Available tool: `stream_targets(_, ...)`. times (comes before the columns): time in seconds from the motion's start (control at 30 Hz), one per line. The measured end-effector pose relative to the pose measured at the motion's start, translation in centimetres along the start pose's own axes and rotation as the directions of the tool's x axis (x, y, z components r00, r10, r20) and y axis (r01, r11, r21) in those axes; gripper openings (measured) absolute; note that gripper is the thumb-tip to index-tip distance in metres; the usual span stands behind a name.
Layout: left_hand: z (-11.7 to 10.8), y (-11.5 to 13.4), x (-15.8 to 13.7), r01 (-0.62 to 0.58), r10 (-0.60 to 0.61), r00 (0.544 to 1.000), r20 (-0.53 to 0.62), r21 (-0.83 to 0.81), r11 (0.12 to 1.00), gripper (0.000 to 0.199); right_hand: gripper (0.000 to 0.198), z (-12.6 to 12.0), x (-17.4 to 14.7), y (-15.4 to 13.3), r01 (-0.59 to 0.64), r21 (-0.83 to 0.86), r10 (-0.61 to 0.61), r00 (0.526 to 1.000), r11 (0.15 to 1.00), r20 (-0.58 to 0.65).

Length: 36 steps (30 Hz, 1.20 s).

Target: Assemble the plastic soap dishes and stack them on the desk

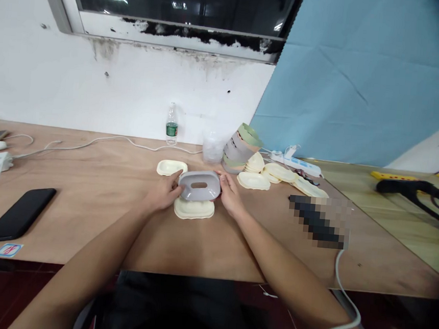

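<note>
Between my two hands is a grey oval plastic tray point(208, 195) with a slot in its middle, tilted toward me. My left hand point(164, 191) grips its left end, thumb at the near side. At the right end, my right hand point(229, 193) has its fingers closed on the rim. Just below the tray, on the table, lies a cream-coloured shallow oval piece point(194, 210), partly covered by it. Another cream oval piece point(171, 167) rests behind my left hand.
Several cream pieces point(254, 181) and a leaning stack of green and grey tubs point(240, 148) stand at back right. Behind are a clear bottle point(172, 129) and a clear container point(212, 148). A black phone point(19, 215) lies left; power strips point(296, 163) and cables cross the table point(98, 184).
</note>
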<state>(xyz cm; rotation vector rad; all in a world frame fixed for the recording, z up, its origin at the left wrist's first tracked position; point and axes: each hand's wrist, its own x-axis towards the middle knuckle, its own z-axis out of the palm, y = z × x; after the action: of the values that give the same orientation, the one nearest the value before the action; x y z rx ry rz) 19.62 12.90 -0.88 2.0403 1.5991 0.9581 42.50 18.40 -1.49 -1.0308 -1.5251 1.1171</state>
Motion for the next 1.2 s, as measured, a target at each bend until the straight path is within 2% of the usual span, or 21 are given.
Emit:
stream_targets(0.1,0.1,0.2,-0.3,0.033,-0.035,0.999,0.042,0.047,0.998,0.06,0.051,-0.2,-0.1,0.0,0.148,-0.1,-0.147,0.989,0.984,0.01)
stream_targets(0.17,0.1,0.3,-0.4,0.032,-0.036,0.998,0.059,0.058,0.998,0.058,0.049,-0.4,0.0,0.1,0.186,-0.146,-0.183,0.982,0.972,0.034)
stream_targets(0.33,-0.3,0.5,-0.4,0.021,-0.025,0.999,0.047,0.076,0.997,0.054,0.043,-1.0,0.5,0.4,0.118,-0.313,-0.072,0.985,0.942,0.154)
stream_targets(0.47,-0.8,0.6,-0.3,-0.033,0.027,0.993,0.114,0.057,0.998,0.045,0.045,-1.5,0.5,0.4,0.163,-0.489,-0.027,0.962,0.857,0.273)
stream_targets(0.63,-1.0,0.2,-0.3,0.022,-0.045,0.982,0.184,0.127,0.992,0.04,0.043,-1.6,0.2,0.4,0.246,-0.55,-0.024,0.925,0.798,0.379)
stream_targets(0.83,-1.0,-0.4,-0.2,0.057,-0.098,0.972,0.211,0.192,0.98,0.036,0.041,-1.1,-0.1,0.1,0.278,-0.553,-0.05,0.919,0.786,0.391)
stream_targets(1.03,-0.9,-0.9,-0.3,0.042,-0.088,0.956,0.281,0.167,0.985,0.033,0.043,-0.8,0.0,0.6,0.239,-0.577,-0.027,0.936,0.781,0.352)
stream_targets(1.2,-0.7,-1.4,-0.2,0.016,-0.062,0.955,0.292,0.159,0.987,0.034,0.045,-0.8,0.1,0.7,0.233,-0.589,-0.029,0.942,0.774,0.334)
